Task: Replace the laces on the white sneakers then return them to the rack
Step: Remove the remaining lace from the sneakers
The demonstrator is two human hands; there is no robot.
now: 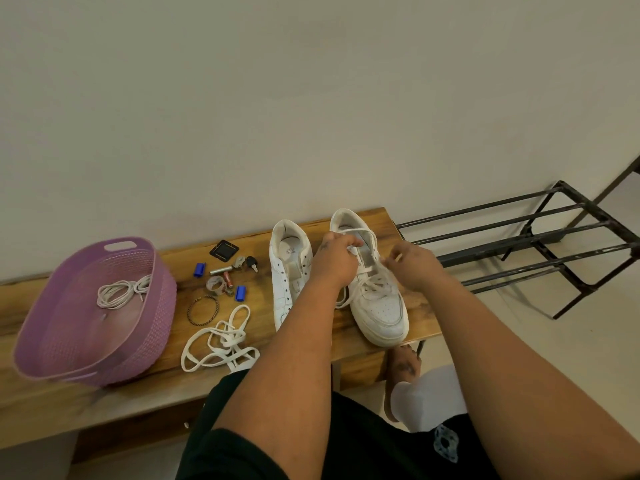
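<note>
Two white sneakers stand on a wooden bench (346,351), toes toward me. The left sneaker (287,282) has bare eyelets and no lace. A white lace (372,285) runs through the right sneaker (377,306). My left hand (334,259) pinches this lace over the tongue near the shoe's opening. My right hand (414,265) pinches the lace's other end at the shoe's right side. A loose flat white lace (221,341) lies tangled on the bench to the left. A thinner coiled lace (119,291) lies in a purple basket (52,341).
Small items lie between basket and sneakers: blue clips (200,269), a key (252,263), a black square piece (224,250), a bangle (203,309). A black metal shoe rack (540,244) stands to the right of the bench. My knees sit below the bench's front edge.
</note>
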